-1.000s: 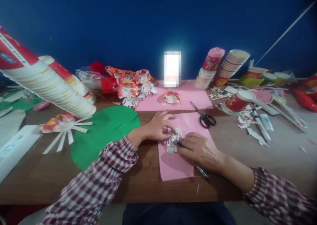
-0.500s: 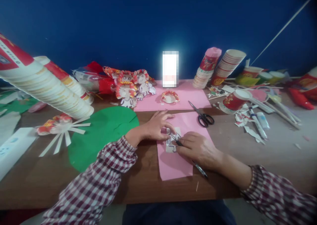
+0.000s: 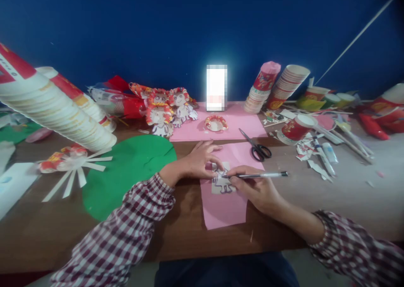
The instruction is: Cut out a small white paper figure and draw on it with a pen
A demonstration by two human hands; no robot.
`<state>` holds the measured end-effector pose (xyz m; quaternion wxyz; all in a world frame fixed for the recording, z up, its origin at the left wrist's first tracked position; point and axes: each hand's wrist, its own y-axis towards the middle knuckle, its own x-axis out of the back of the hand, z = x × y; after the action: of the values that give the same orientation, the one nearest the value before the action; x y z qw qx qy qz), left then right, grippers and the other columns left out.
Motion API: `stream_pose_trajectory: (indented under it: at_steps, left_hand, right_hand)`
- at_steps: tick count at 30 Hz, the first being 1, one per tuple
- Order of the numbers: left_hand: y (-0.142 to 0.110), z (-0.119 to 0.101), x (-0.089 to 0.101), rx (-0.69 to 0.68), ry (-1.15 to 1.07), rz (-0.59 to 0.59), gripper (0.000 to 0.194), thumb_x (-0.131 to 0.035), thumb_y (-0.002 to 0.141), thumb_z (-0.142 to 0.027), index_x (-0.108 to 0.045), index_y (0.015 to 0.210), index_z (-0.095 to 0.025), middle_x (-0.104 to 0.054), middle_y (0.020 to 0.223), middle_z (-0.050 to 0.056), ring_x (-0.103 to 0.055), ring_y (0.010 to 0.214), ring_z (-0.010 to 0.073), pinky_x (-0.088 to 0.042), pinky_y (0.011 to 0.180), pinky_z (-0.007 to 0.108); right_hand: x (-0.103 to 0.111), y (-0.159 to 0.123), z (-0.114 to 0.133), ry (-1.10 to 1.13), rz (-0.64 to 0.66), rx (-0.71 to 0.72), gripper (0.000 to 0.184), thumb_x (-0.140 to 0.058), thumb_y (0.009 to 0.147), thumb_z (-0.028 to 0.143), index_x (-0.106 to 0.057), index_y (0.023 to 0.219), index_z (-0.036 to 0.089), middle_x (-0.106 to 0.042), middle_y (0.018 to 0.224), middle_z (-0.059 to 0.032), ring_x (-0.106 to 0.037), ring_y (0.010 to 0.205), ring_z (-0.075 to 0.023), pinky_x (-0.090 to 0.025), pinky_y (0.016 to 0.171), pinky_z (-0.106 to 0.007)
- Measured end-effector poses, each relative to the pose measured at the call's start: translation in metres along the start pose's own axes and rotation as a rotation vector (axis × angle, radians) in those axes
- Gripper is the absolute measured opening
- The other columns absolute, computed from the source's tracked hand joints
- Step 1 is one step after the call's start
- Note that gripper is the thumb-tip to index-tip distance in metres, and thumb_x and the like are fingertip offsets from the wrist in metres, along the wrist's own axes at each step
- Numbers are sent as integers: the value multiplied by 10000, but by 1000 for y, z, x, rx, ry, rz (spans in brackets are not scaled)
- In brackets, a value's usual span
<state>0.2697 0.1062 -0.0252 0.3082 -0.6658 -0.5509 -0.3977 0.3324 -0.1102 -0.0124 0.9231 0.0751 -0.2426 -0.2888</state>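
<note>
A black-and-clear pen (image 3: pixel 260 175) is gripped by my right hand (image 3: pixel 257 189), its tip on a small piece of white paper (image 3: pixel 224 188). Dark outlines of a figure with legs are drawn on that piece. My left hand (image 3: pixel 202 160) rests with fingers apart, thumb and forefinger pressing the piece's upper left side. Under it lies a pink sheet (image 3: pixel 224 215). Black-handled scissors (image 3: pixel 259 151) lie just beyond my right hand, touching the pink sheet's edge.
A green round sheet (image 3: pixel 126 173) and a cut paper cup (image 3: pixel 74 160) lie left. Leaning cup stacks (image 3: pixel 63 106) rise over them. Behind are decorated paper figures (image 3: pixel 167 108), a red-yellow ring (image 3: pixel 216 123) and a bright blurred screen (image 3: pixel 216 87). Scraps, glue tubes (image 3: pixel 325 160) and cups (image 3: pixel 298 127) lie right.
The pen has swung from slanting toward me to pointing out to the right, and my right hand has turned with it. More of the drawing shows. My left hand stays in place.
</note>
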Motion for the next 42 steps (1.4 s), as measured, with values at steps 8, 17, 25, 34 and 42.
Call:
stream_pose_trajectory:
  at_steps: [8,17,25,34,42]
  left_hand:
    - [0,1,-1,7,-9,-16,222,-722,693,-312,-736,913,-334,-430,1419,19,-252,1365,339,-112,1120,534]
    - [0,-2,0,16,-9,-6,211,-716,704,-325,-732,913,-347,-430,1424,3,-226,1378,328,-107,1122,546]
    - [0,-2,-2,24,-23,-12,204,-706,707,-300,-734,904,-344,-432,1423,11,-228,1375,332,-88,1120,544]
    - [0,-2,-1,31,-65,-7,209,-712,699,-288,-735,900,-341,-417,1433,-7,-215,1377,349,-74,1120,557]
    - [-1,-1,-2,22,-62,-16,219,-698,699,-282,-730,906,-347,-420,1428,4,-204,1383,346,-74,1114,557]
  right_hand:
    - [-16,-1,-8,83,4,-181,63,-563,833,226,-548,843,166,-582,667,2,-542,563,-98,-456,499,-196]
    - [-17,-5,-18,-41,87,-102,77,-567,862,229,-608,871,164,-645,738,-21,-585,630,-109,-467,565,-206]
    - [-16,-5,-19,-136,86,-78,58,-598,839,217,-629,879,189,-674,741,2,-612,638,-104,-468,585,-198]
    - [-17,-5,-18,-242,83,-66,56,-599,837,241,-632,832,196,-676,705,11,-617,616,-108,-452,590,-213]
    - [-17,-3,-15,-319,91,-66,57,-596,837,253,-631,831,208,-688,712,12,-639,623,-114,-439,579,-212]
